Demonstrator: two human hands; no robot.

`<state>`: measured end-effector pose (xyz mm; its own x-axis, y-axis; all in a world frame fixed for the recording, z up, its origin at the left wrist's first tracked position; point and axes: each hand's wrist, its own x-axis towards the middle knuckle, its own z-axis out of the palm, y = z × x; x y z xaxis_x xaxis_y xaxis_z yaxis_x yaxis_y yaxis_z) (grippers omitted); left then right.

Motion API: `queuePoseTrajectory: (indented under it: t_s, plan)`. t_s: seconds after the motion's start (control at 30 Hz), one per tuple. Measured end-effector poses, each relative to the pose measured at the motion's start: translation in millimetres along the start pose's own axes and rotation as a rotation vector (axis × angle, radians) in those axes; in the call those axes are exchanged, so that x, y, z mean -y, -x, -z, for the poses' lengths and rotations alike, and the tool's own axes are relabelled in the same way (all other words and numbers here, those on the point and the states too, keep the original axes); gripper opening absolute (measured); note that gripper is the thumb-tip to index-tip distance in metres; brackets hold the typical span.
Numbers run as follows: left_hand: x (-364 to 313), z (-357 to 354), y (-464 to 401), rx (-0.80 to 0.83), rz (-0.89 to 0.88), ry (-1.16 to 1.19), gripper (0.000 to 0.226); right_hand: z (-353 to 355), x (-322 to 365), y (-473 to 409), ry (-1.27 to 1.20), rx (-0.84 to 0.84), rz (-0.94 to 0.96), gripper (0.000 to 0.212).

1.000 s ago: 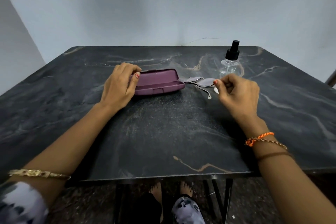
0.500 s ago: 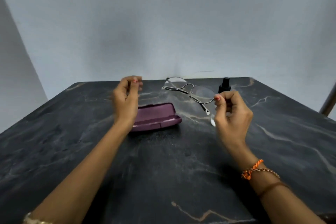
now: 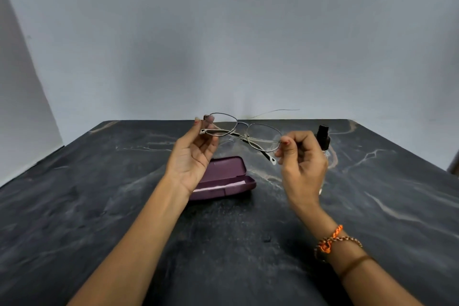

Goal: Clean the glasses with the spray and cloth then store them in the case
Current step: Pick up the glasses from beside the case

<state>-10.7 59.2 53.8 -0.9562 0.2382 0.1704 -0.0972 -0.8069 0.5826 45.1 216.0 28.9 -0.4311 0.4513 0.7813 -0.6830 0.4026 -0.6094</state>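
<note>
step: glasses (image 3: 244,134) lifted, uncleaned | left hand (image 3: 196,156) and right hand (image 3: 301,156) pinch frame ends | next: free a hand for spray bottle (image 3: 323,137) behind right fingers

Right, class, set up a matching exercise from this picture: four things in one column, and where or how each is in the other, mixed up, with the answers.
Things:
1. glasses
2. case
3. spray bottle
4. orange bracelet

Places or states:
A. lying open on the table
B. on the right wrist
C. held up in the air between the left hand and right hand
D. standing behind the right hand, partly hidden

Pairs: 1-C, 2-A, 3-D, 4-B
</note>
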Motion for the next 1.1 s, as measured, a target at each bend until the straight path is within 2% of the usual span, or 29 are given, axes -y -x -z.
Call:
queuePoseTrajectory:
  t_s: [0.07, 0.13, 0.27, 0.43, 0.57, 1.1]
  plan:
    - [1.4, 1.1, 2.8, -0.001, 0.023, 0.038, 0.006, 3.8, -4.1, 0.9, -0.042, 0.033, 0.005, 0.026]
    - [2.6, 0.6, 4.6, 0.018, 0.052, 0.095, 0.009, 7.8, -7.4, 2.0, -0.075, 0.065, 0.004, 0.023]
    - [4.4, 3.0, 6.3, 0.078, 0.099, 0.07, 0.009, 7.8, -7.2, -1.0, -0.219, 0.048, -0.069, 0.005]
    - [6.6, 6.4, 11.5, 0.25, 0.139, 0.051, 0.041, 5.8, -3.2, -4.5, -0.396, 0.094, -0.185, 0.008]
    - [5.8, 5.5, 12.4, 0.289, 0.097, 0.094, 0.039, 4.9, 1.4, -5.6, -0.449, 0.173, -0.233, 0.007]
    - [-10.9, -17.5, 17.0, 0.312, -0.144, -0.059, 0.039, 16.8, 13.2, -20.4, -0.366, 0.132, 0.032, 0.011]
